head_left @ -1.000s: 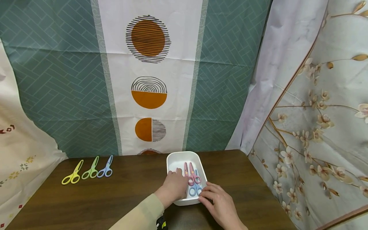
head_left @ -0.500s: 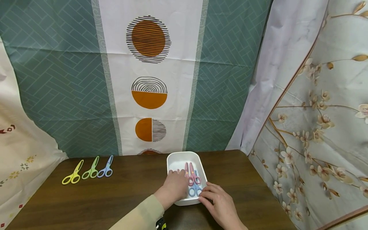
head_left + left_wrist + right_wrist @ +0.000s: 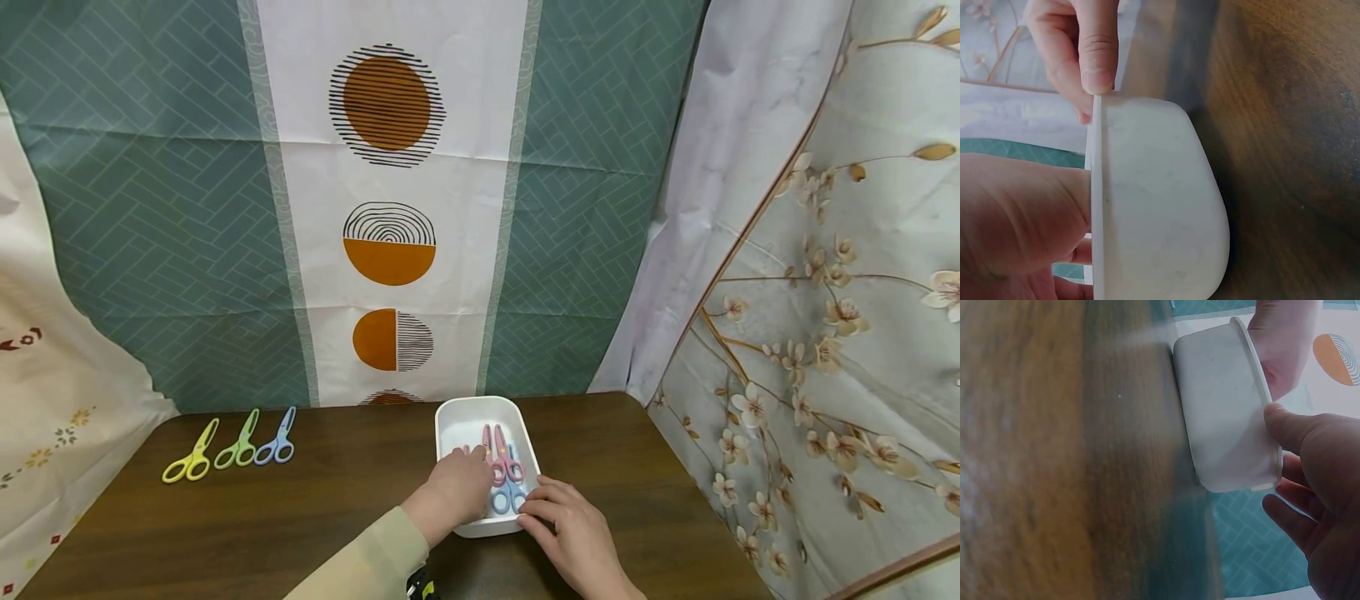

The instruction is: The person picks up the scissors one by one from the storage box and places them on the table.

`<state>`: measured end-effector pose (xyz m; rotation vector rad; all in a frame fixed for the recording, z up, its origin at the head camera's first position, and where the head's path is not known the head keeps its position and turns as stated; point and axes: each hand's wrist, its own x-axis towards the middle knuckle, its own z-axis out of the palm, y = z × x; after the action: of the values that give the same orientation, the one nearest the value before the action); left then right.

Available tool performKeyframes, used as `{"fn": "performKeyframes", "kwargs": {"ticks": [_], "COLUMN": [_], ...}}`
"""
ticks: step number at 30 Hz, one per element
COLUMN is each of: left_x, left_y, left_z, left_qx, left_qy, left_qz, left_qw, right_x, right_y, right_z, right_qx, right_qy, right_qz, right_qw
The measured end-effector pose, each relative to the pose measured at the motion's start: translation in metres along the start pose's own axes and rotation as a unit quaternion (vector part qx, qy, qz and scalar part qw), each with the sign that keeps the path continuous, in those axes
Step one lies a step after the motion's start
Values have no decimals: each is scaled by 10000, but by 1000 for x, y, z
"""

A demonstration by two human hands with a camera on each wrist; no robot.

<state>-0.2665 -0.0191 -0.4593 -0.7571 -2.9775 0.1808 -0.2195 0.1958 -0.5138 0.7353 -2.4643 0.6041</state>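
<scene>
My left hand (image 3: 459, 490) reaches into a white plastic tray (image 3: 459, 414), over its left side. A bit of pink shows past its fingertips; what the fingers do down there is hidden. To the right of that hand in the tray lie pink scissors (image 3: 513, 468), with blue scissors (image 3: 501, 500) partly beneath them. At the tray's near right corner, my right hand (image 3: 570, 527) pinches the rim between thumb and fingers. The right wrist view shows that thumb (image 3: 1288, 428) on the rim, with the other fingers beyond it.
On the left of the dark wooden table (image 3: 337, 492) lie yellow scissors (image 3: 197, 461), green scissors (image 3: 244, 446) and blue-violet scissors (image 3: 281, 442), side by side. A patterned curtain (image 3: 390, 183) hangs behind the table, and floral cloth (image 3: 810, 358) stands at the right.
My left hand has drawn back slightly toward the near side within the tray. The right hand stays on the rim, and the scissors on the table have not moved.
</scene>
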Motion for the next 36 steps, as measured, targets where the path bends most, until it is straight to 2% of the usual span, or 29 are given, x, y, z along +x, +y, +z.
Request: {"fn": "performKeyframes", "kwargs": {"ticks": [4, 11, 19, 24, 32, 36], "left_x": [2, 2, 6, 9, 9, 8], "left_y": [0, 1, 1, 0, -1, -2], "left_z": [-1, 3, 9, 16, 23, 24], "left_qx": [38, -125, -58, 57, -165, -120], "left_qy": [29, -170, -46, 176, 820, 946], "left_qz": [-3, -165, -187, -192, -134, -105], "left_qw": [10000, 9996, 9998, 9996, 9964, 9954], "right_x": [0, -2, -1, -1, -1, -1], "right_y": [0, 1, 3, 3, 2, 2], "right_z": [0, 2, 4, 4, 3, 3], "right_qx": [18, 27, 82, 116, 114, 113], "right_qy": [-50, -115, 53, 58, 163, 105], "right_qz": [36, 72, 67, 89, 31, 78], "right_qw": [10000, 9999, 9999, 9999, 9998, 9999]}}
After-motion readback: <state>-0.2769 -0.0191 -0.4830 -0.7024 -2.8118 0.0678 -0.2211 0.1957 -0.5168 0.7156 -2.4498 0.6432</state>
